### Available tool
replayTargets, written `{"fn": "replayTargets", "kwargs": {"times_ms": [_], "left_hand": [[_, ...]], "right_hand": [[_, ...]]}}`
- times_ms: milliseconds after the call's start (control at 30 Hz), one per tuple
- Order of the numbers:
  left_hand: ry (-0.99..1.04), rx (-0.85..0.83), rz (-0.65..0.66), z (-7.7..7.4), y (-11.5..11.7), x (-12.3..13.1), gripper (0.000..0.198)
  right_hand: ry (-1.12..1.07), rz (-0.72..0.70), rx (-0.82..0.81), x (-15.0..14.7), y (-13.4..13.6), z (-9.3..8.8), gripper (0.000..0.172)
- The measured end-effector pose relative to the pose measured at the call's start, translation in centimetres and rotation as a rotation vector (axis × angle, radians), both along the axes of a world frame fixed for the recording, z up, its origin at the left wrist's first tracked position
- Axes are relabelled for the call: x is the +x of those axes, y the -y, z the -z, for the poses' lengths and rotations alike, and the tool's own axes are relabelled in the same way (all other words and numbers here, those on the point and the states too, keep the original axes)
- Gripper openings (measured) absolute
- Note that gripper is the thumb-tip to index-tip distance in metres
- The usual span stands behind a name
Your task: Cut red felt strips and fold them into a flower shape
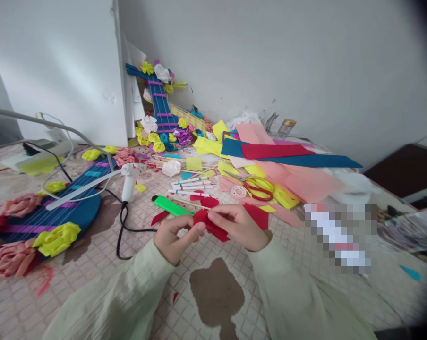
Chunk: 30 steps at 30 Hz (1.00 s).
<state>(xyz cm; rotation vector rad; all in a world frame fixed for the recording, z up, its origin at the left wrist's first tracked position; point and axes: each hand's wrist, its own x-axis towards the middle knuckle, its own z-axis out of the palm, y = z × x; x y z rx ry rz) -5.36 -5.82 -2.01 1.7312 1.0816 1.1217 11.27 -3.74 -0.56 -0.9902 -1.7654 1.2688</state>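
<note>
A piece of red paper (pixel 213 225) is held between both hands just above the tiled surface. My left hand (pixel 173 238) pinches its left end with thumb and fingers closed. My right hand (pixel 240 225) grips its right part, fingers curled over it; a flat red flap sticks out past that hand. Both arms wear pale green sleeves. A green lighter (pixel 171 206) lies just beyond my left hand, beside small red paper scraps (pixel 209 202).
A white glue gun (pixel 129 182) with a black cord stands left of centre. Markers (pixel 190 186), red-and-yellow scissors (pixel 258 185) and stacked coloured paper sheets (pixel 287 163) lie behind. A blue paper guitar (pixel 57 208) with paper flowers is at left, another (pixel 160 106) leans on the wall.
</note>
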Motion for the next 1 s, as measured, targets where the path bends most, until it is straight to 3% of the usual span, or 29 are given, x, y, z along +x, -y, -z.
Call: {"fn": "replayTargets", "kwargs": {"times_ms": [133,333,500,767,867,1000], "left_hand": [[0.032,-0.014,-0.04,0.1,0.1,0.0,0.025],[0.133,-0.108,-0.15,0.2,-0.2,0.2,0.02],[0.134,-0.114,-0.124,0.3,-0.6,0.1,0.02],[0.438,-0.397,-0.091,1.1,-0.2,0.8,0.022],[0.386,-0.393,-0.085,1.1,0.0,1.2,0.032],[0.325,-0.394,-0.182,1.5,-0.2,1.2,0.021]], "right_hand": [[-0.003,0.046,0.012,-0.3,0.1,0.2,0.02],[0.021,0.237,0.031,-1.2,0.5,1.5,0.02],[-0.002,0.22,0.026,-1.5,0.5,1.9,0.017],[-0.073,0.217,-0.082,-1.4,0.6,1.2,0.015],[-0.083,0.234,-0.113,-1.3,0.6,1.3,0.016],[-0.076,0.287,-0.097,-1.3,0.5,1.7,0.016]]}}
